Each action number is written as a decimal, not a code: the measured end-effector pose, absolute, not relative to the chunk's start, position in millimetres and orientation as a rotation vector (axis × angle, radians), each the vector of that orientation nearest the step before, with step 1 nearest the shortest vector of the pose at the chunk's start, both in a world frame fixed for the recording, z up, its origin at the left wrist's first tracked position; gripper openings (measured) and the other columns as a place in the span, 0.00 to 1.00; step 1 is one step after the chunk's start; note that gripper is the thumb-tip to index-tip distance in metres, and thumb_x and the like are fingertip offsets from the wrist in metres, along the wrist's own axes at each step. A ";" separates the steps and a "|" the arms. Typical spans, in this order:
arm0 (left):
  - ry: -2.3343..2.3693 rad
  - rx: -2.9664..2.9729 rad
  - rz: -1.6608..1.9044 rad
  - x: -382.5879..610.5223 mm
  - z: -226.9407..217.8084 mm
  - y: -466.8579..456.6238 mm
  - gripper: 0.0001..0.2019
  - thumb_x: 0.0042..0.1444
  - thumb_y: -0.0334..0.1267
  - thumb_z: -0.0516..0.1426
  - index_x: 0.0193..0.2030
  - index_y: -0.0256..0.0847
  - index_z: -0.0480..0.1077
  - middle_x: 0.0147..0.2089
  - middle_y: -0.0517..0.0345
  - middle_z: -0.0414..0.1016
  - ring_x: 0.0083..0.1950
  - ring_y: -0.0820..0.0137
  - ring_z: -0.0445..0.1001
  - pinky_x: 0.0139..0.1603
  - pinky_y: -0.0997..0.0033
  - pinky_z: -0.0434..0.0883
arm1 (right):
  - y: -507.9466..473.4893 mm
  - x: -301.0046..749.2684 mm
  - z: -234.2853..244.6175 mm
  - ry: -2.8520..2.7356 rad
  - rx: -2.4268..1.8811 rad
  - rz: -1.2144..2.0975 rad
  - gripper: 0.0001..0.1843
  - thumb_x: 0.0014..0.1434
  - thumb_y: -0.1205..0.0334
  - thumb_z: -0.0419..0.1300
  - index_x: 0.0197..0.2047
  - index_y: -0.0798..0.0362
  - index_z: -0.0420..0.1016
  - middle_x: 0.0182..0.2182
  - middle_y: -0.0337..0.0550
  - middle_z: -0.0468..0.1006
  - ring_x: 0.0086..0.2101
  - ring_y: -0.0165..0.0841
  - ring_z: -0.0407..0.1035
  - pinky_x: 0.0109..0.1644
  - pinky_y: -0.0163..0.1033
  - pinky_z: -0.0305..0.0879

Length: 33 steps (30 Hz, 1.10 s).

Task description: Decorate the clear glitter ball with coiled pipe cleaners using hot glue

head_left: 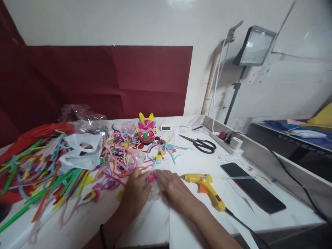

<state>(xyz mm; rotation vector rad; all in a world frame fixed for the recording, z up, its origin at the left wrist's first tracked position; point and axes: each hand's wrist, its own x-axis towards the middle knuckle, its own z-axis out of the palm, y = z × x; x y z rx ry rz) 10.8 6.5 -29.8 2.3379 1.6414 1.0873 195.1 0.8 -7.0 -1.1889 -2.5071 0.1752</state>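
Both of my hands rest on the white table [160,221] with their fingertips meeting on a small pink and pale fuzzy piece [151,178]. My left hand [136,192] has its fingers bent onto that piece from the left. My right hand [173,190] presses on it from the right, fingers together. A tangle of coloured pipe cleaners [121,152] lies just beyond my hands. A pink animal head figure with yellow ears [146,129] stands behind it.
A yellow glue gun [206,185] with a black cord lies right of my right hand. Black scissors [203,144] and a dark phone [252,186] lie further right. A large heap of pipe cleaners [38,173] and a white plastic bag [81,150] fill the left.
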 end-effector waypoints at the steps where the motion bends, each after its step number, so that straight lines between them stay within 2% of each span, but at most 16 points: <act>1: 1.643 2.329 1.093 10.9 -30.8 5.7 0.12 0.53 0.35 0.57 0.42 0.37 0.78 0.33 0.55 0.66 0.36 0.63 0.70 0.41 0.60 0.73 | -0.4 195.5 -7.3 -2.485 -1.187 0.213 0.32 0.58 0.71 0.62 0.65 0.58 0.61 0.60 0.54 0.70 0.56 0.43 0.65 0.56 0.47 0.65; 4: 1.635 2.322 1.092 11.8 -30.4 2.3 0.12 0.54 0.35 0.56 0.42 0.36 0.78 0.33 0.54 0.66 0.37 0.62 0.71 0.41 0.59 0.73 | -0.7 193.0 -6.2 -2.413 -1.185 0.280 0.19 0.65 0.64 0.57 0.58 0.56 0.68 0.53 0.49 0.75 0.53 0.38 0.67 0.55 0.41 0.64; 6: 1.624 2.327 1.087 12.8 -28.9 0.0 0.12 0.55 0.35 0.54 0.39 0.36 0.78 0.33 0.54 0.66 0.36 0.61 0.71 0.40 0.59 0.73 | 1.8 188.9 -4.6 -2.384 -1.202 0.290 0.11 0.67 0.65 0.55 0.50 0.55 0.73 0.46 0.48 0.77 0.48 0.37 0.69 0.52 0.40 0.65; 8: 1.617 2.329 1.089 13.6 -28.1 -1.5 0.13 0.57 0.36 0.53 0.39 0.35 0.78 0.33 0.53 0.66 0.36 0.61 0.71 0.40 0.58 0.72 | 5.2 184.6 -3.6 -2.374 -1.220 0.288 0.08 0.66 0.68 0.55 0.45 0.55 0.74 0.42 0.47 0.76 0.44 0.37 0.69 0.49 0.39 0.65; 17: 1.638 2.298 1.070 15.5 -34.3 -2.4 0.15 0.60 0.35 0.48 0.38 0.35 0.77 0.34 0.52 0.64 0.37 0.61 0.69 0.40 0.60 0.70 | 8.9 178.7 0.1 -2.366 -1.325 0.255 0.04 0.63 0.68 0.59 0.38 0.53 0.76 0.39 0.44 0.75 0.41 0.38 0.67 0.44 0.41 0.62; 24: 1.596 2.352 0.952 10.0 -25.9 -1.2 0.17 0.59 0.30 0.46 0.39 0.36 0.76 0.33 0.52 0.65 0.36 0.62 0.68 0.39 0.63 0.68 | 8.0 177.5 -3.9 -2.378 -1.337 0.246 0.06 0.64 0.68 0.57 0.41 0.53 0.75 0.40 0.45 0.75 0.40 0.37 0.67 0.44 0.40 0.62; 30: 1.450 2.415 0.784 -3.8 -9.2 15.6 0.16 0.59 0.31 0.48 0.33 0.39 0.78 0.30 0.55 0.67 0.35 0.65 0.69 0.37 0.67 0.64 | 8.0 177.5 -3.3 -2.362 -1.341 0.287 0.07 0.64 0.70 0.56 0.41 0.53 0.75 0.40 0.45 0.75 0.41 0.37 0.68 0.45 0.39 0.63; 33: 1.362 2.424 0.723 -8.8 0.7 22.7 0.14 0.58 0.31 0.51 0.32 0.39 0.78 0.29 0.57 0.68 0.35 0.66 0.70 0.37 0.69 0.63 | 8.2 178.4 -2.9 -2.358 -1.329 0.315 0.07 0.65 0.69 0.56 0.41 0.53 0.76 0.40 0.45 0.75 0.41 0.36 0.68 0.45 0.38 0.63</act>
